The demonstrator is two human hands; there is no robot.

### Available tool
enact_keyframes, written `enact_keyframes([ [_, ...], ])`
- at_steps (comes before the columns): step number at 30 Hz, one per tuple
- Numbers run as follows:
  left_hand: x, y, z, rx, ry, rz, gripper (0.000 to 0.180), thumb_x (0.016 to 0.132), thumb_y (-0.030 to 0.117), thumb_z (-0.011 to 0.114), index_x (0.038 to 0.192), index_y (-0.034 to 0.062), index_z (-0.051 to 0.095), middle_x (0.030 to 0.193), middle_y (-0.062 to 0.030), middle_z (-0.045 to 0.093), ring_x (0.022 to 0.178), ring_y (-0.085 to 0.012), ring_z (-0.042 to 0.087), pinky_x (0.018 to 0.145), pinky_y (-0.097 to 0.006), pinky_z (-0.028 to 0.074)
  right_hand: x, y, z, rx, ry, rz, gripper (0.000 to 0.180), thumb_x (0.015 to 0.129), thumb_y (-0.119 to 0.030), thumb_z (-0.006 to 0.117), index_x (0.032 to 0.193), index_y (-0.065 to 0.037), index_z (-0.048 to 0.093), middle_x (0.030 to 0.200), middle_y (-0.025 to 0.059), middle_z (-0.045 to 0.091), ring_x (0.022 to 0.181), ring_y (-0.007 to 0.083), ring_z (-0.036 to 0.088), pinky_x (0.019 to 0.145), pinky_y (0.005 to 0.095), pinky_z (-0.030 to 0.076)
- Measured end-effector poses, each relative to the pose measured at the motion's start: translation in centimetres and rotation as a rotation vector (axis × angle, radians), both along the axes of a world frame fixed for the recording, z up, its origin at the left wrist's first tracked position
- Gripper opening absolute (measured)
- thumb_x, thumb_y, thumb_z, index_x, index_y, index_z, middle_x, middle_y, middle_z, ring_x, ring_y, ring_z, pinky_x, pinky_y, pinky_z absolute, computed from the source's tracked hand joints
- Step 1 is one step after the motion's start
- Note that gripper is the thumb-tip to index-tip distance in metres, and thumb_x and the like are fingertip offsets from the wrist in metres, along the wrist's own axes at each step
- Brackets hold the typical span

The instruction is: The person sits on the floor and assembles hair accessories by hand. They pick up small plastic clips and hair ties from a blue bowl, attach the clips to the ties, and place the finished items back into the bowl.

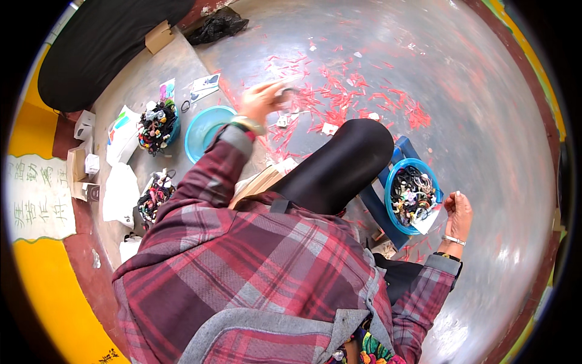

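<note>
On floor, three bowls (pixel 205 128), two hands (pixel 262 102)

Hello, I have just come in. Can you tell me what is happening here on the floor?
A person in a plaid shirt sits low over a grey floor. The left hand is stretched forward and holds a small dark thing, too blurred to tell, above scattered red scraps. The right hand holds a white piece at the rim of a blue bowl full of small dark hair ties and ornaments. An empty blue bowl and two more heaps of such items lie to the left.
</note>
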State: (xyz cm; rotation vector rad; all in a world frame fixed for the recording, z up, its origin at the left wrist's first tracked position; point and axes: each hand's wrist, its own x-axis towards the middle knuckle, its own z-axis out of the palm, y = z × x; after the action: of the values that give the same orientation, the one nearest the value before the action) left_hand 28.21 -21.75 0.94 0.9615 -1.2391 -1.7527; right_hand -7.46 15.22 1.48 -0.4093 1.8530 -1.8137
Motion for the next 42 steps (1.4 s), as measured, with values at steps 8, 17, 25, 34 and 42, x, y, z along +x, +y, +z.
enact_keyframes([
  [8,18.5,-6.5,-14.8,0.168,-0.434,0.423,0.015,0.082,0.013,0.057,0.088,0.0002,0.062,0.077,-0.0081,0.063,0.064,-0.0169,0.062,0.052,-0.025,0.052,-0.2,-0.3,-1.1,0.118,-0.011,0.049,0.019,0.082,-0.023,0.061,0.080,-0.004,0.060,0.071,0.0012,0.058,0.062,0.0094,0.054,0.059,0.0228,0.045],
  [17,14.2,-9.5,-11.3,-0.126,-0.479,0.585,0.029,0.080,0.024,0.057,0.093,-0.0010,0.063,0.082,-0.0102,0.062,0.070,-0.0163,0.061,0.055,-0.029,0.052,0.0,-0.2,-1.5,0.198,-0.015,0.069,0.019,0.084,-0.025,0.059,0.080,-0.006,0.059,0.068,0.0002,0.058,0.061,0.0087,0.055,0.059,0.0221,0.045],
  [25,-6.5,7.1,11.6,-0.255,0.577,-0.709,0.021,0.090,0.013,0.037,0.076,-0.0002,0.046,0.086,-0.0188,0.056,0.071,-0.0264,0.058,0.063,-0.034,0.047,-0.7,0.7,-1.0,0.215,0.097,0.026,0.024,0.082,-0.025,0.059,0.081,-0.001,0.061,0.068,0.0036,0.059,0.060,0.0105,0.055,0.057,0.0225,0.044],
  [34,-13.2,27.2,16.7,0.675,1.679,-1.559,0.011,0.078,0.001,0.056,0.086,-0.0037,0.051,0.092,-0.0192,0.052,0.085,-0.0294,0.053,0.070,-0.036,0.043,-1.4,1.4,0.6,0.228,0.104,0.018,0.025,0.082,-0.028,0.059,0.079,-0.004,0.062,0.071,0.0019,0.060,0.065,0.0099,0.055,0.062,0.0227,0.043],
  [42,-16.5,27.0,15.5,0.853,1.477,-1.852,0.012,0.079,0.007,0.056,0.083,-0.0029,0.051,0.086,-0.0159,0.051,0.084,-0.0308,0.051,0.071,-0.040,0.042,-3.8,3.9,-0.4,0.410,0.160,0.016,0.022,0.075,-0.024,0.062,0.073,-0.003,0.064,0.065,0.0049,0.062,0.061,0.0125,0.058,0.057,0.0257,0.045],
])
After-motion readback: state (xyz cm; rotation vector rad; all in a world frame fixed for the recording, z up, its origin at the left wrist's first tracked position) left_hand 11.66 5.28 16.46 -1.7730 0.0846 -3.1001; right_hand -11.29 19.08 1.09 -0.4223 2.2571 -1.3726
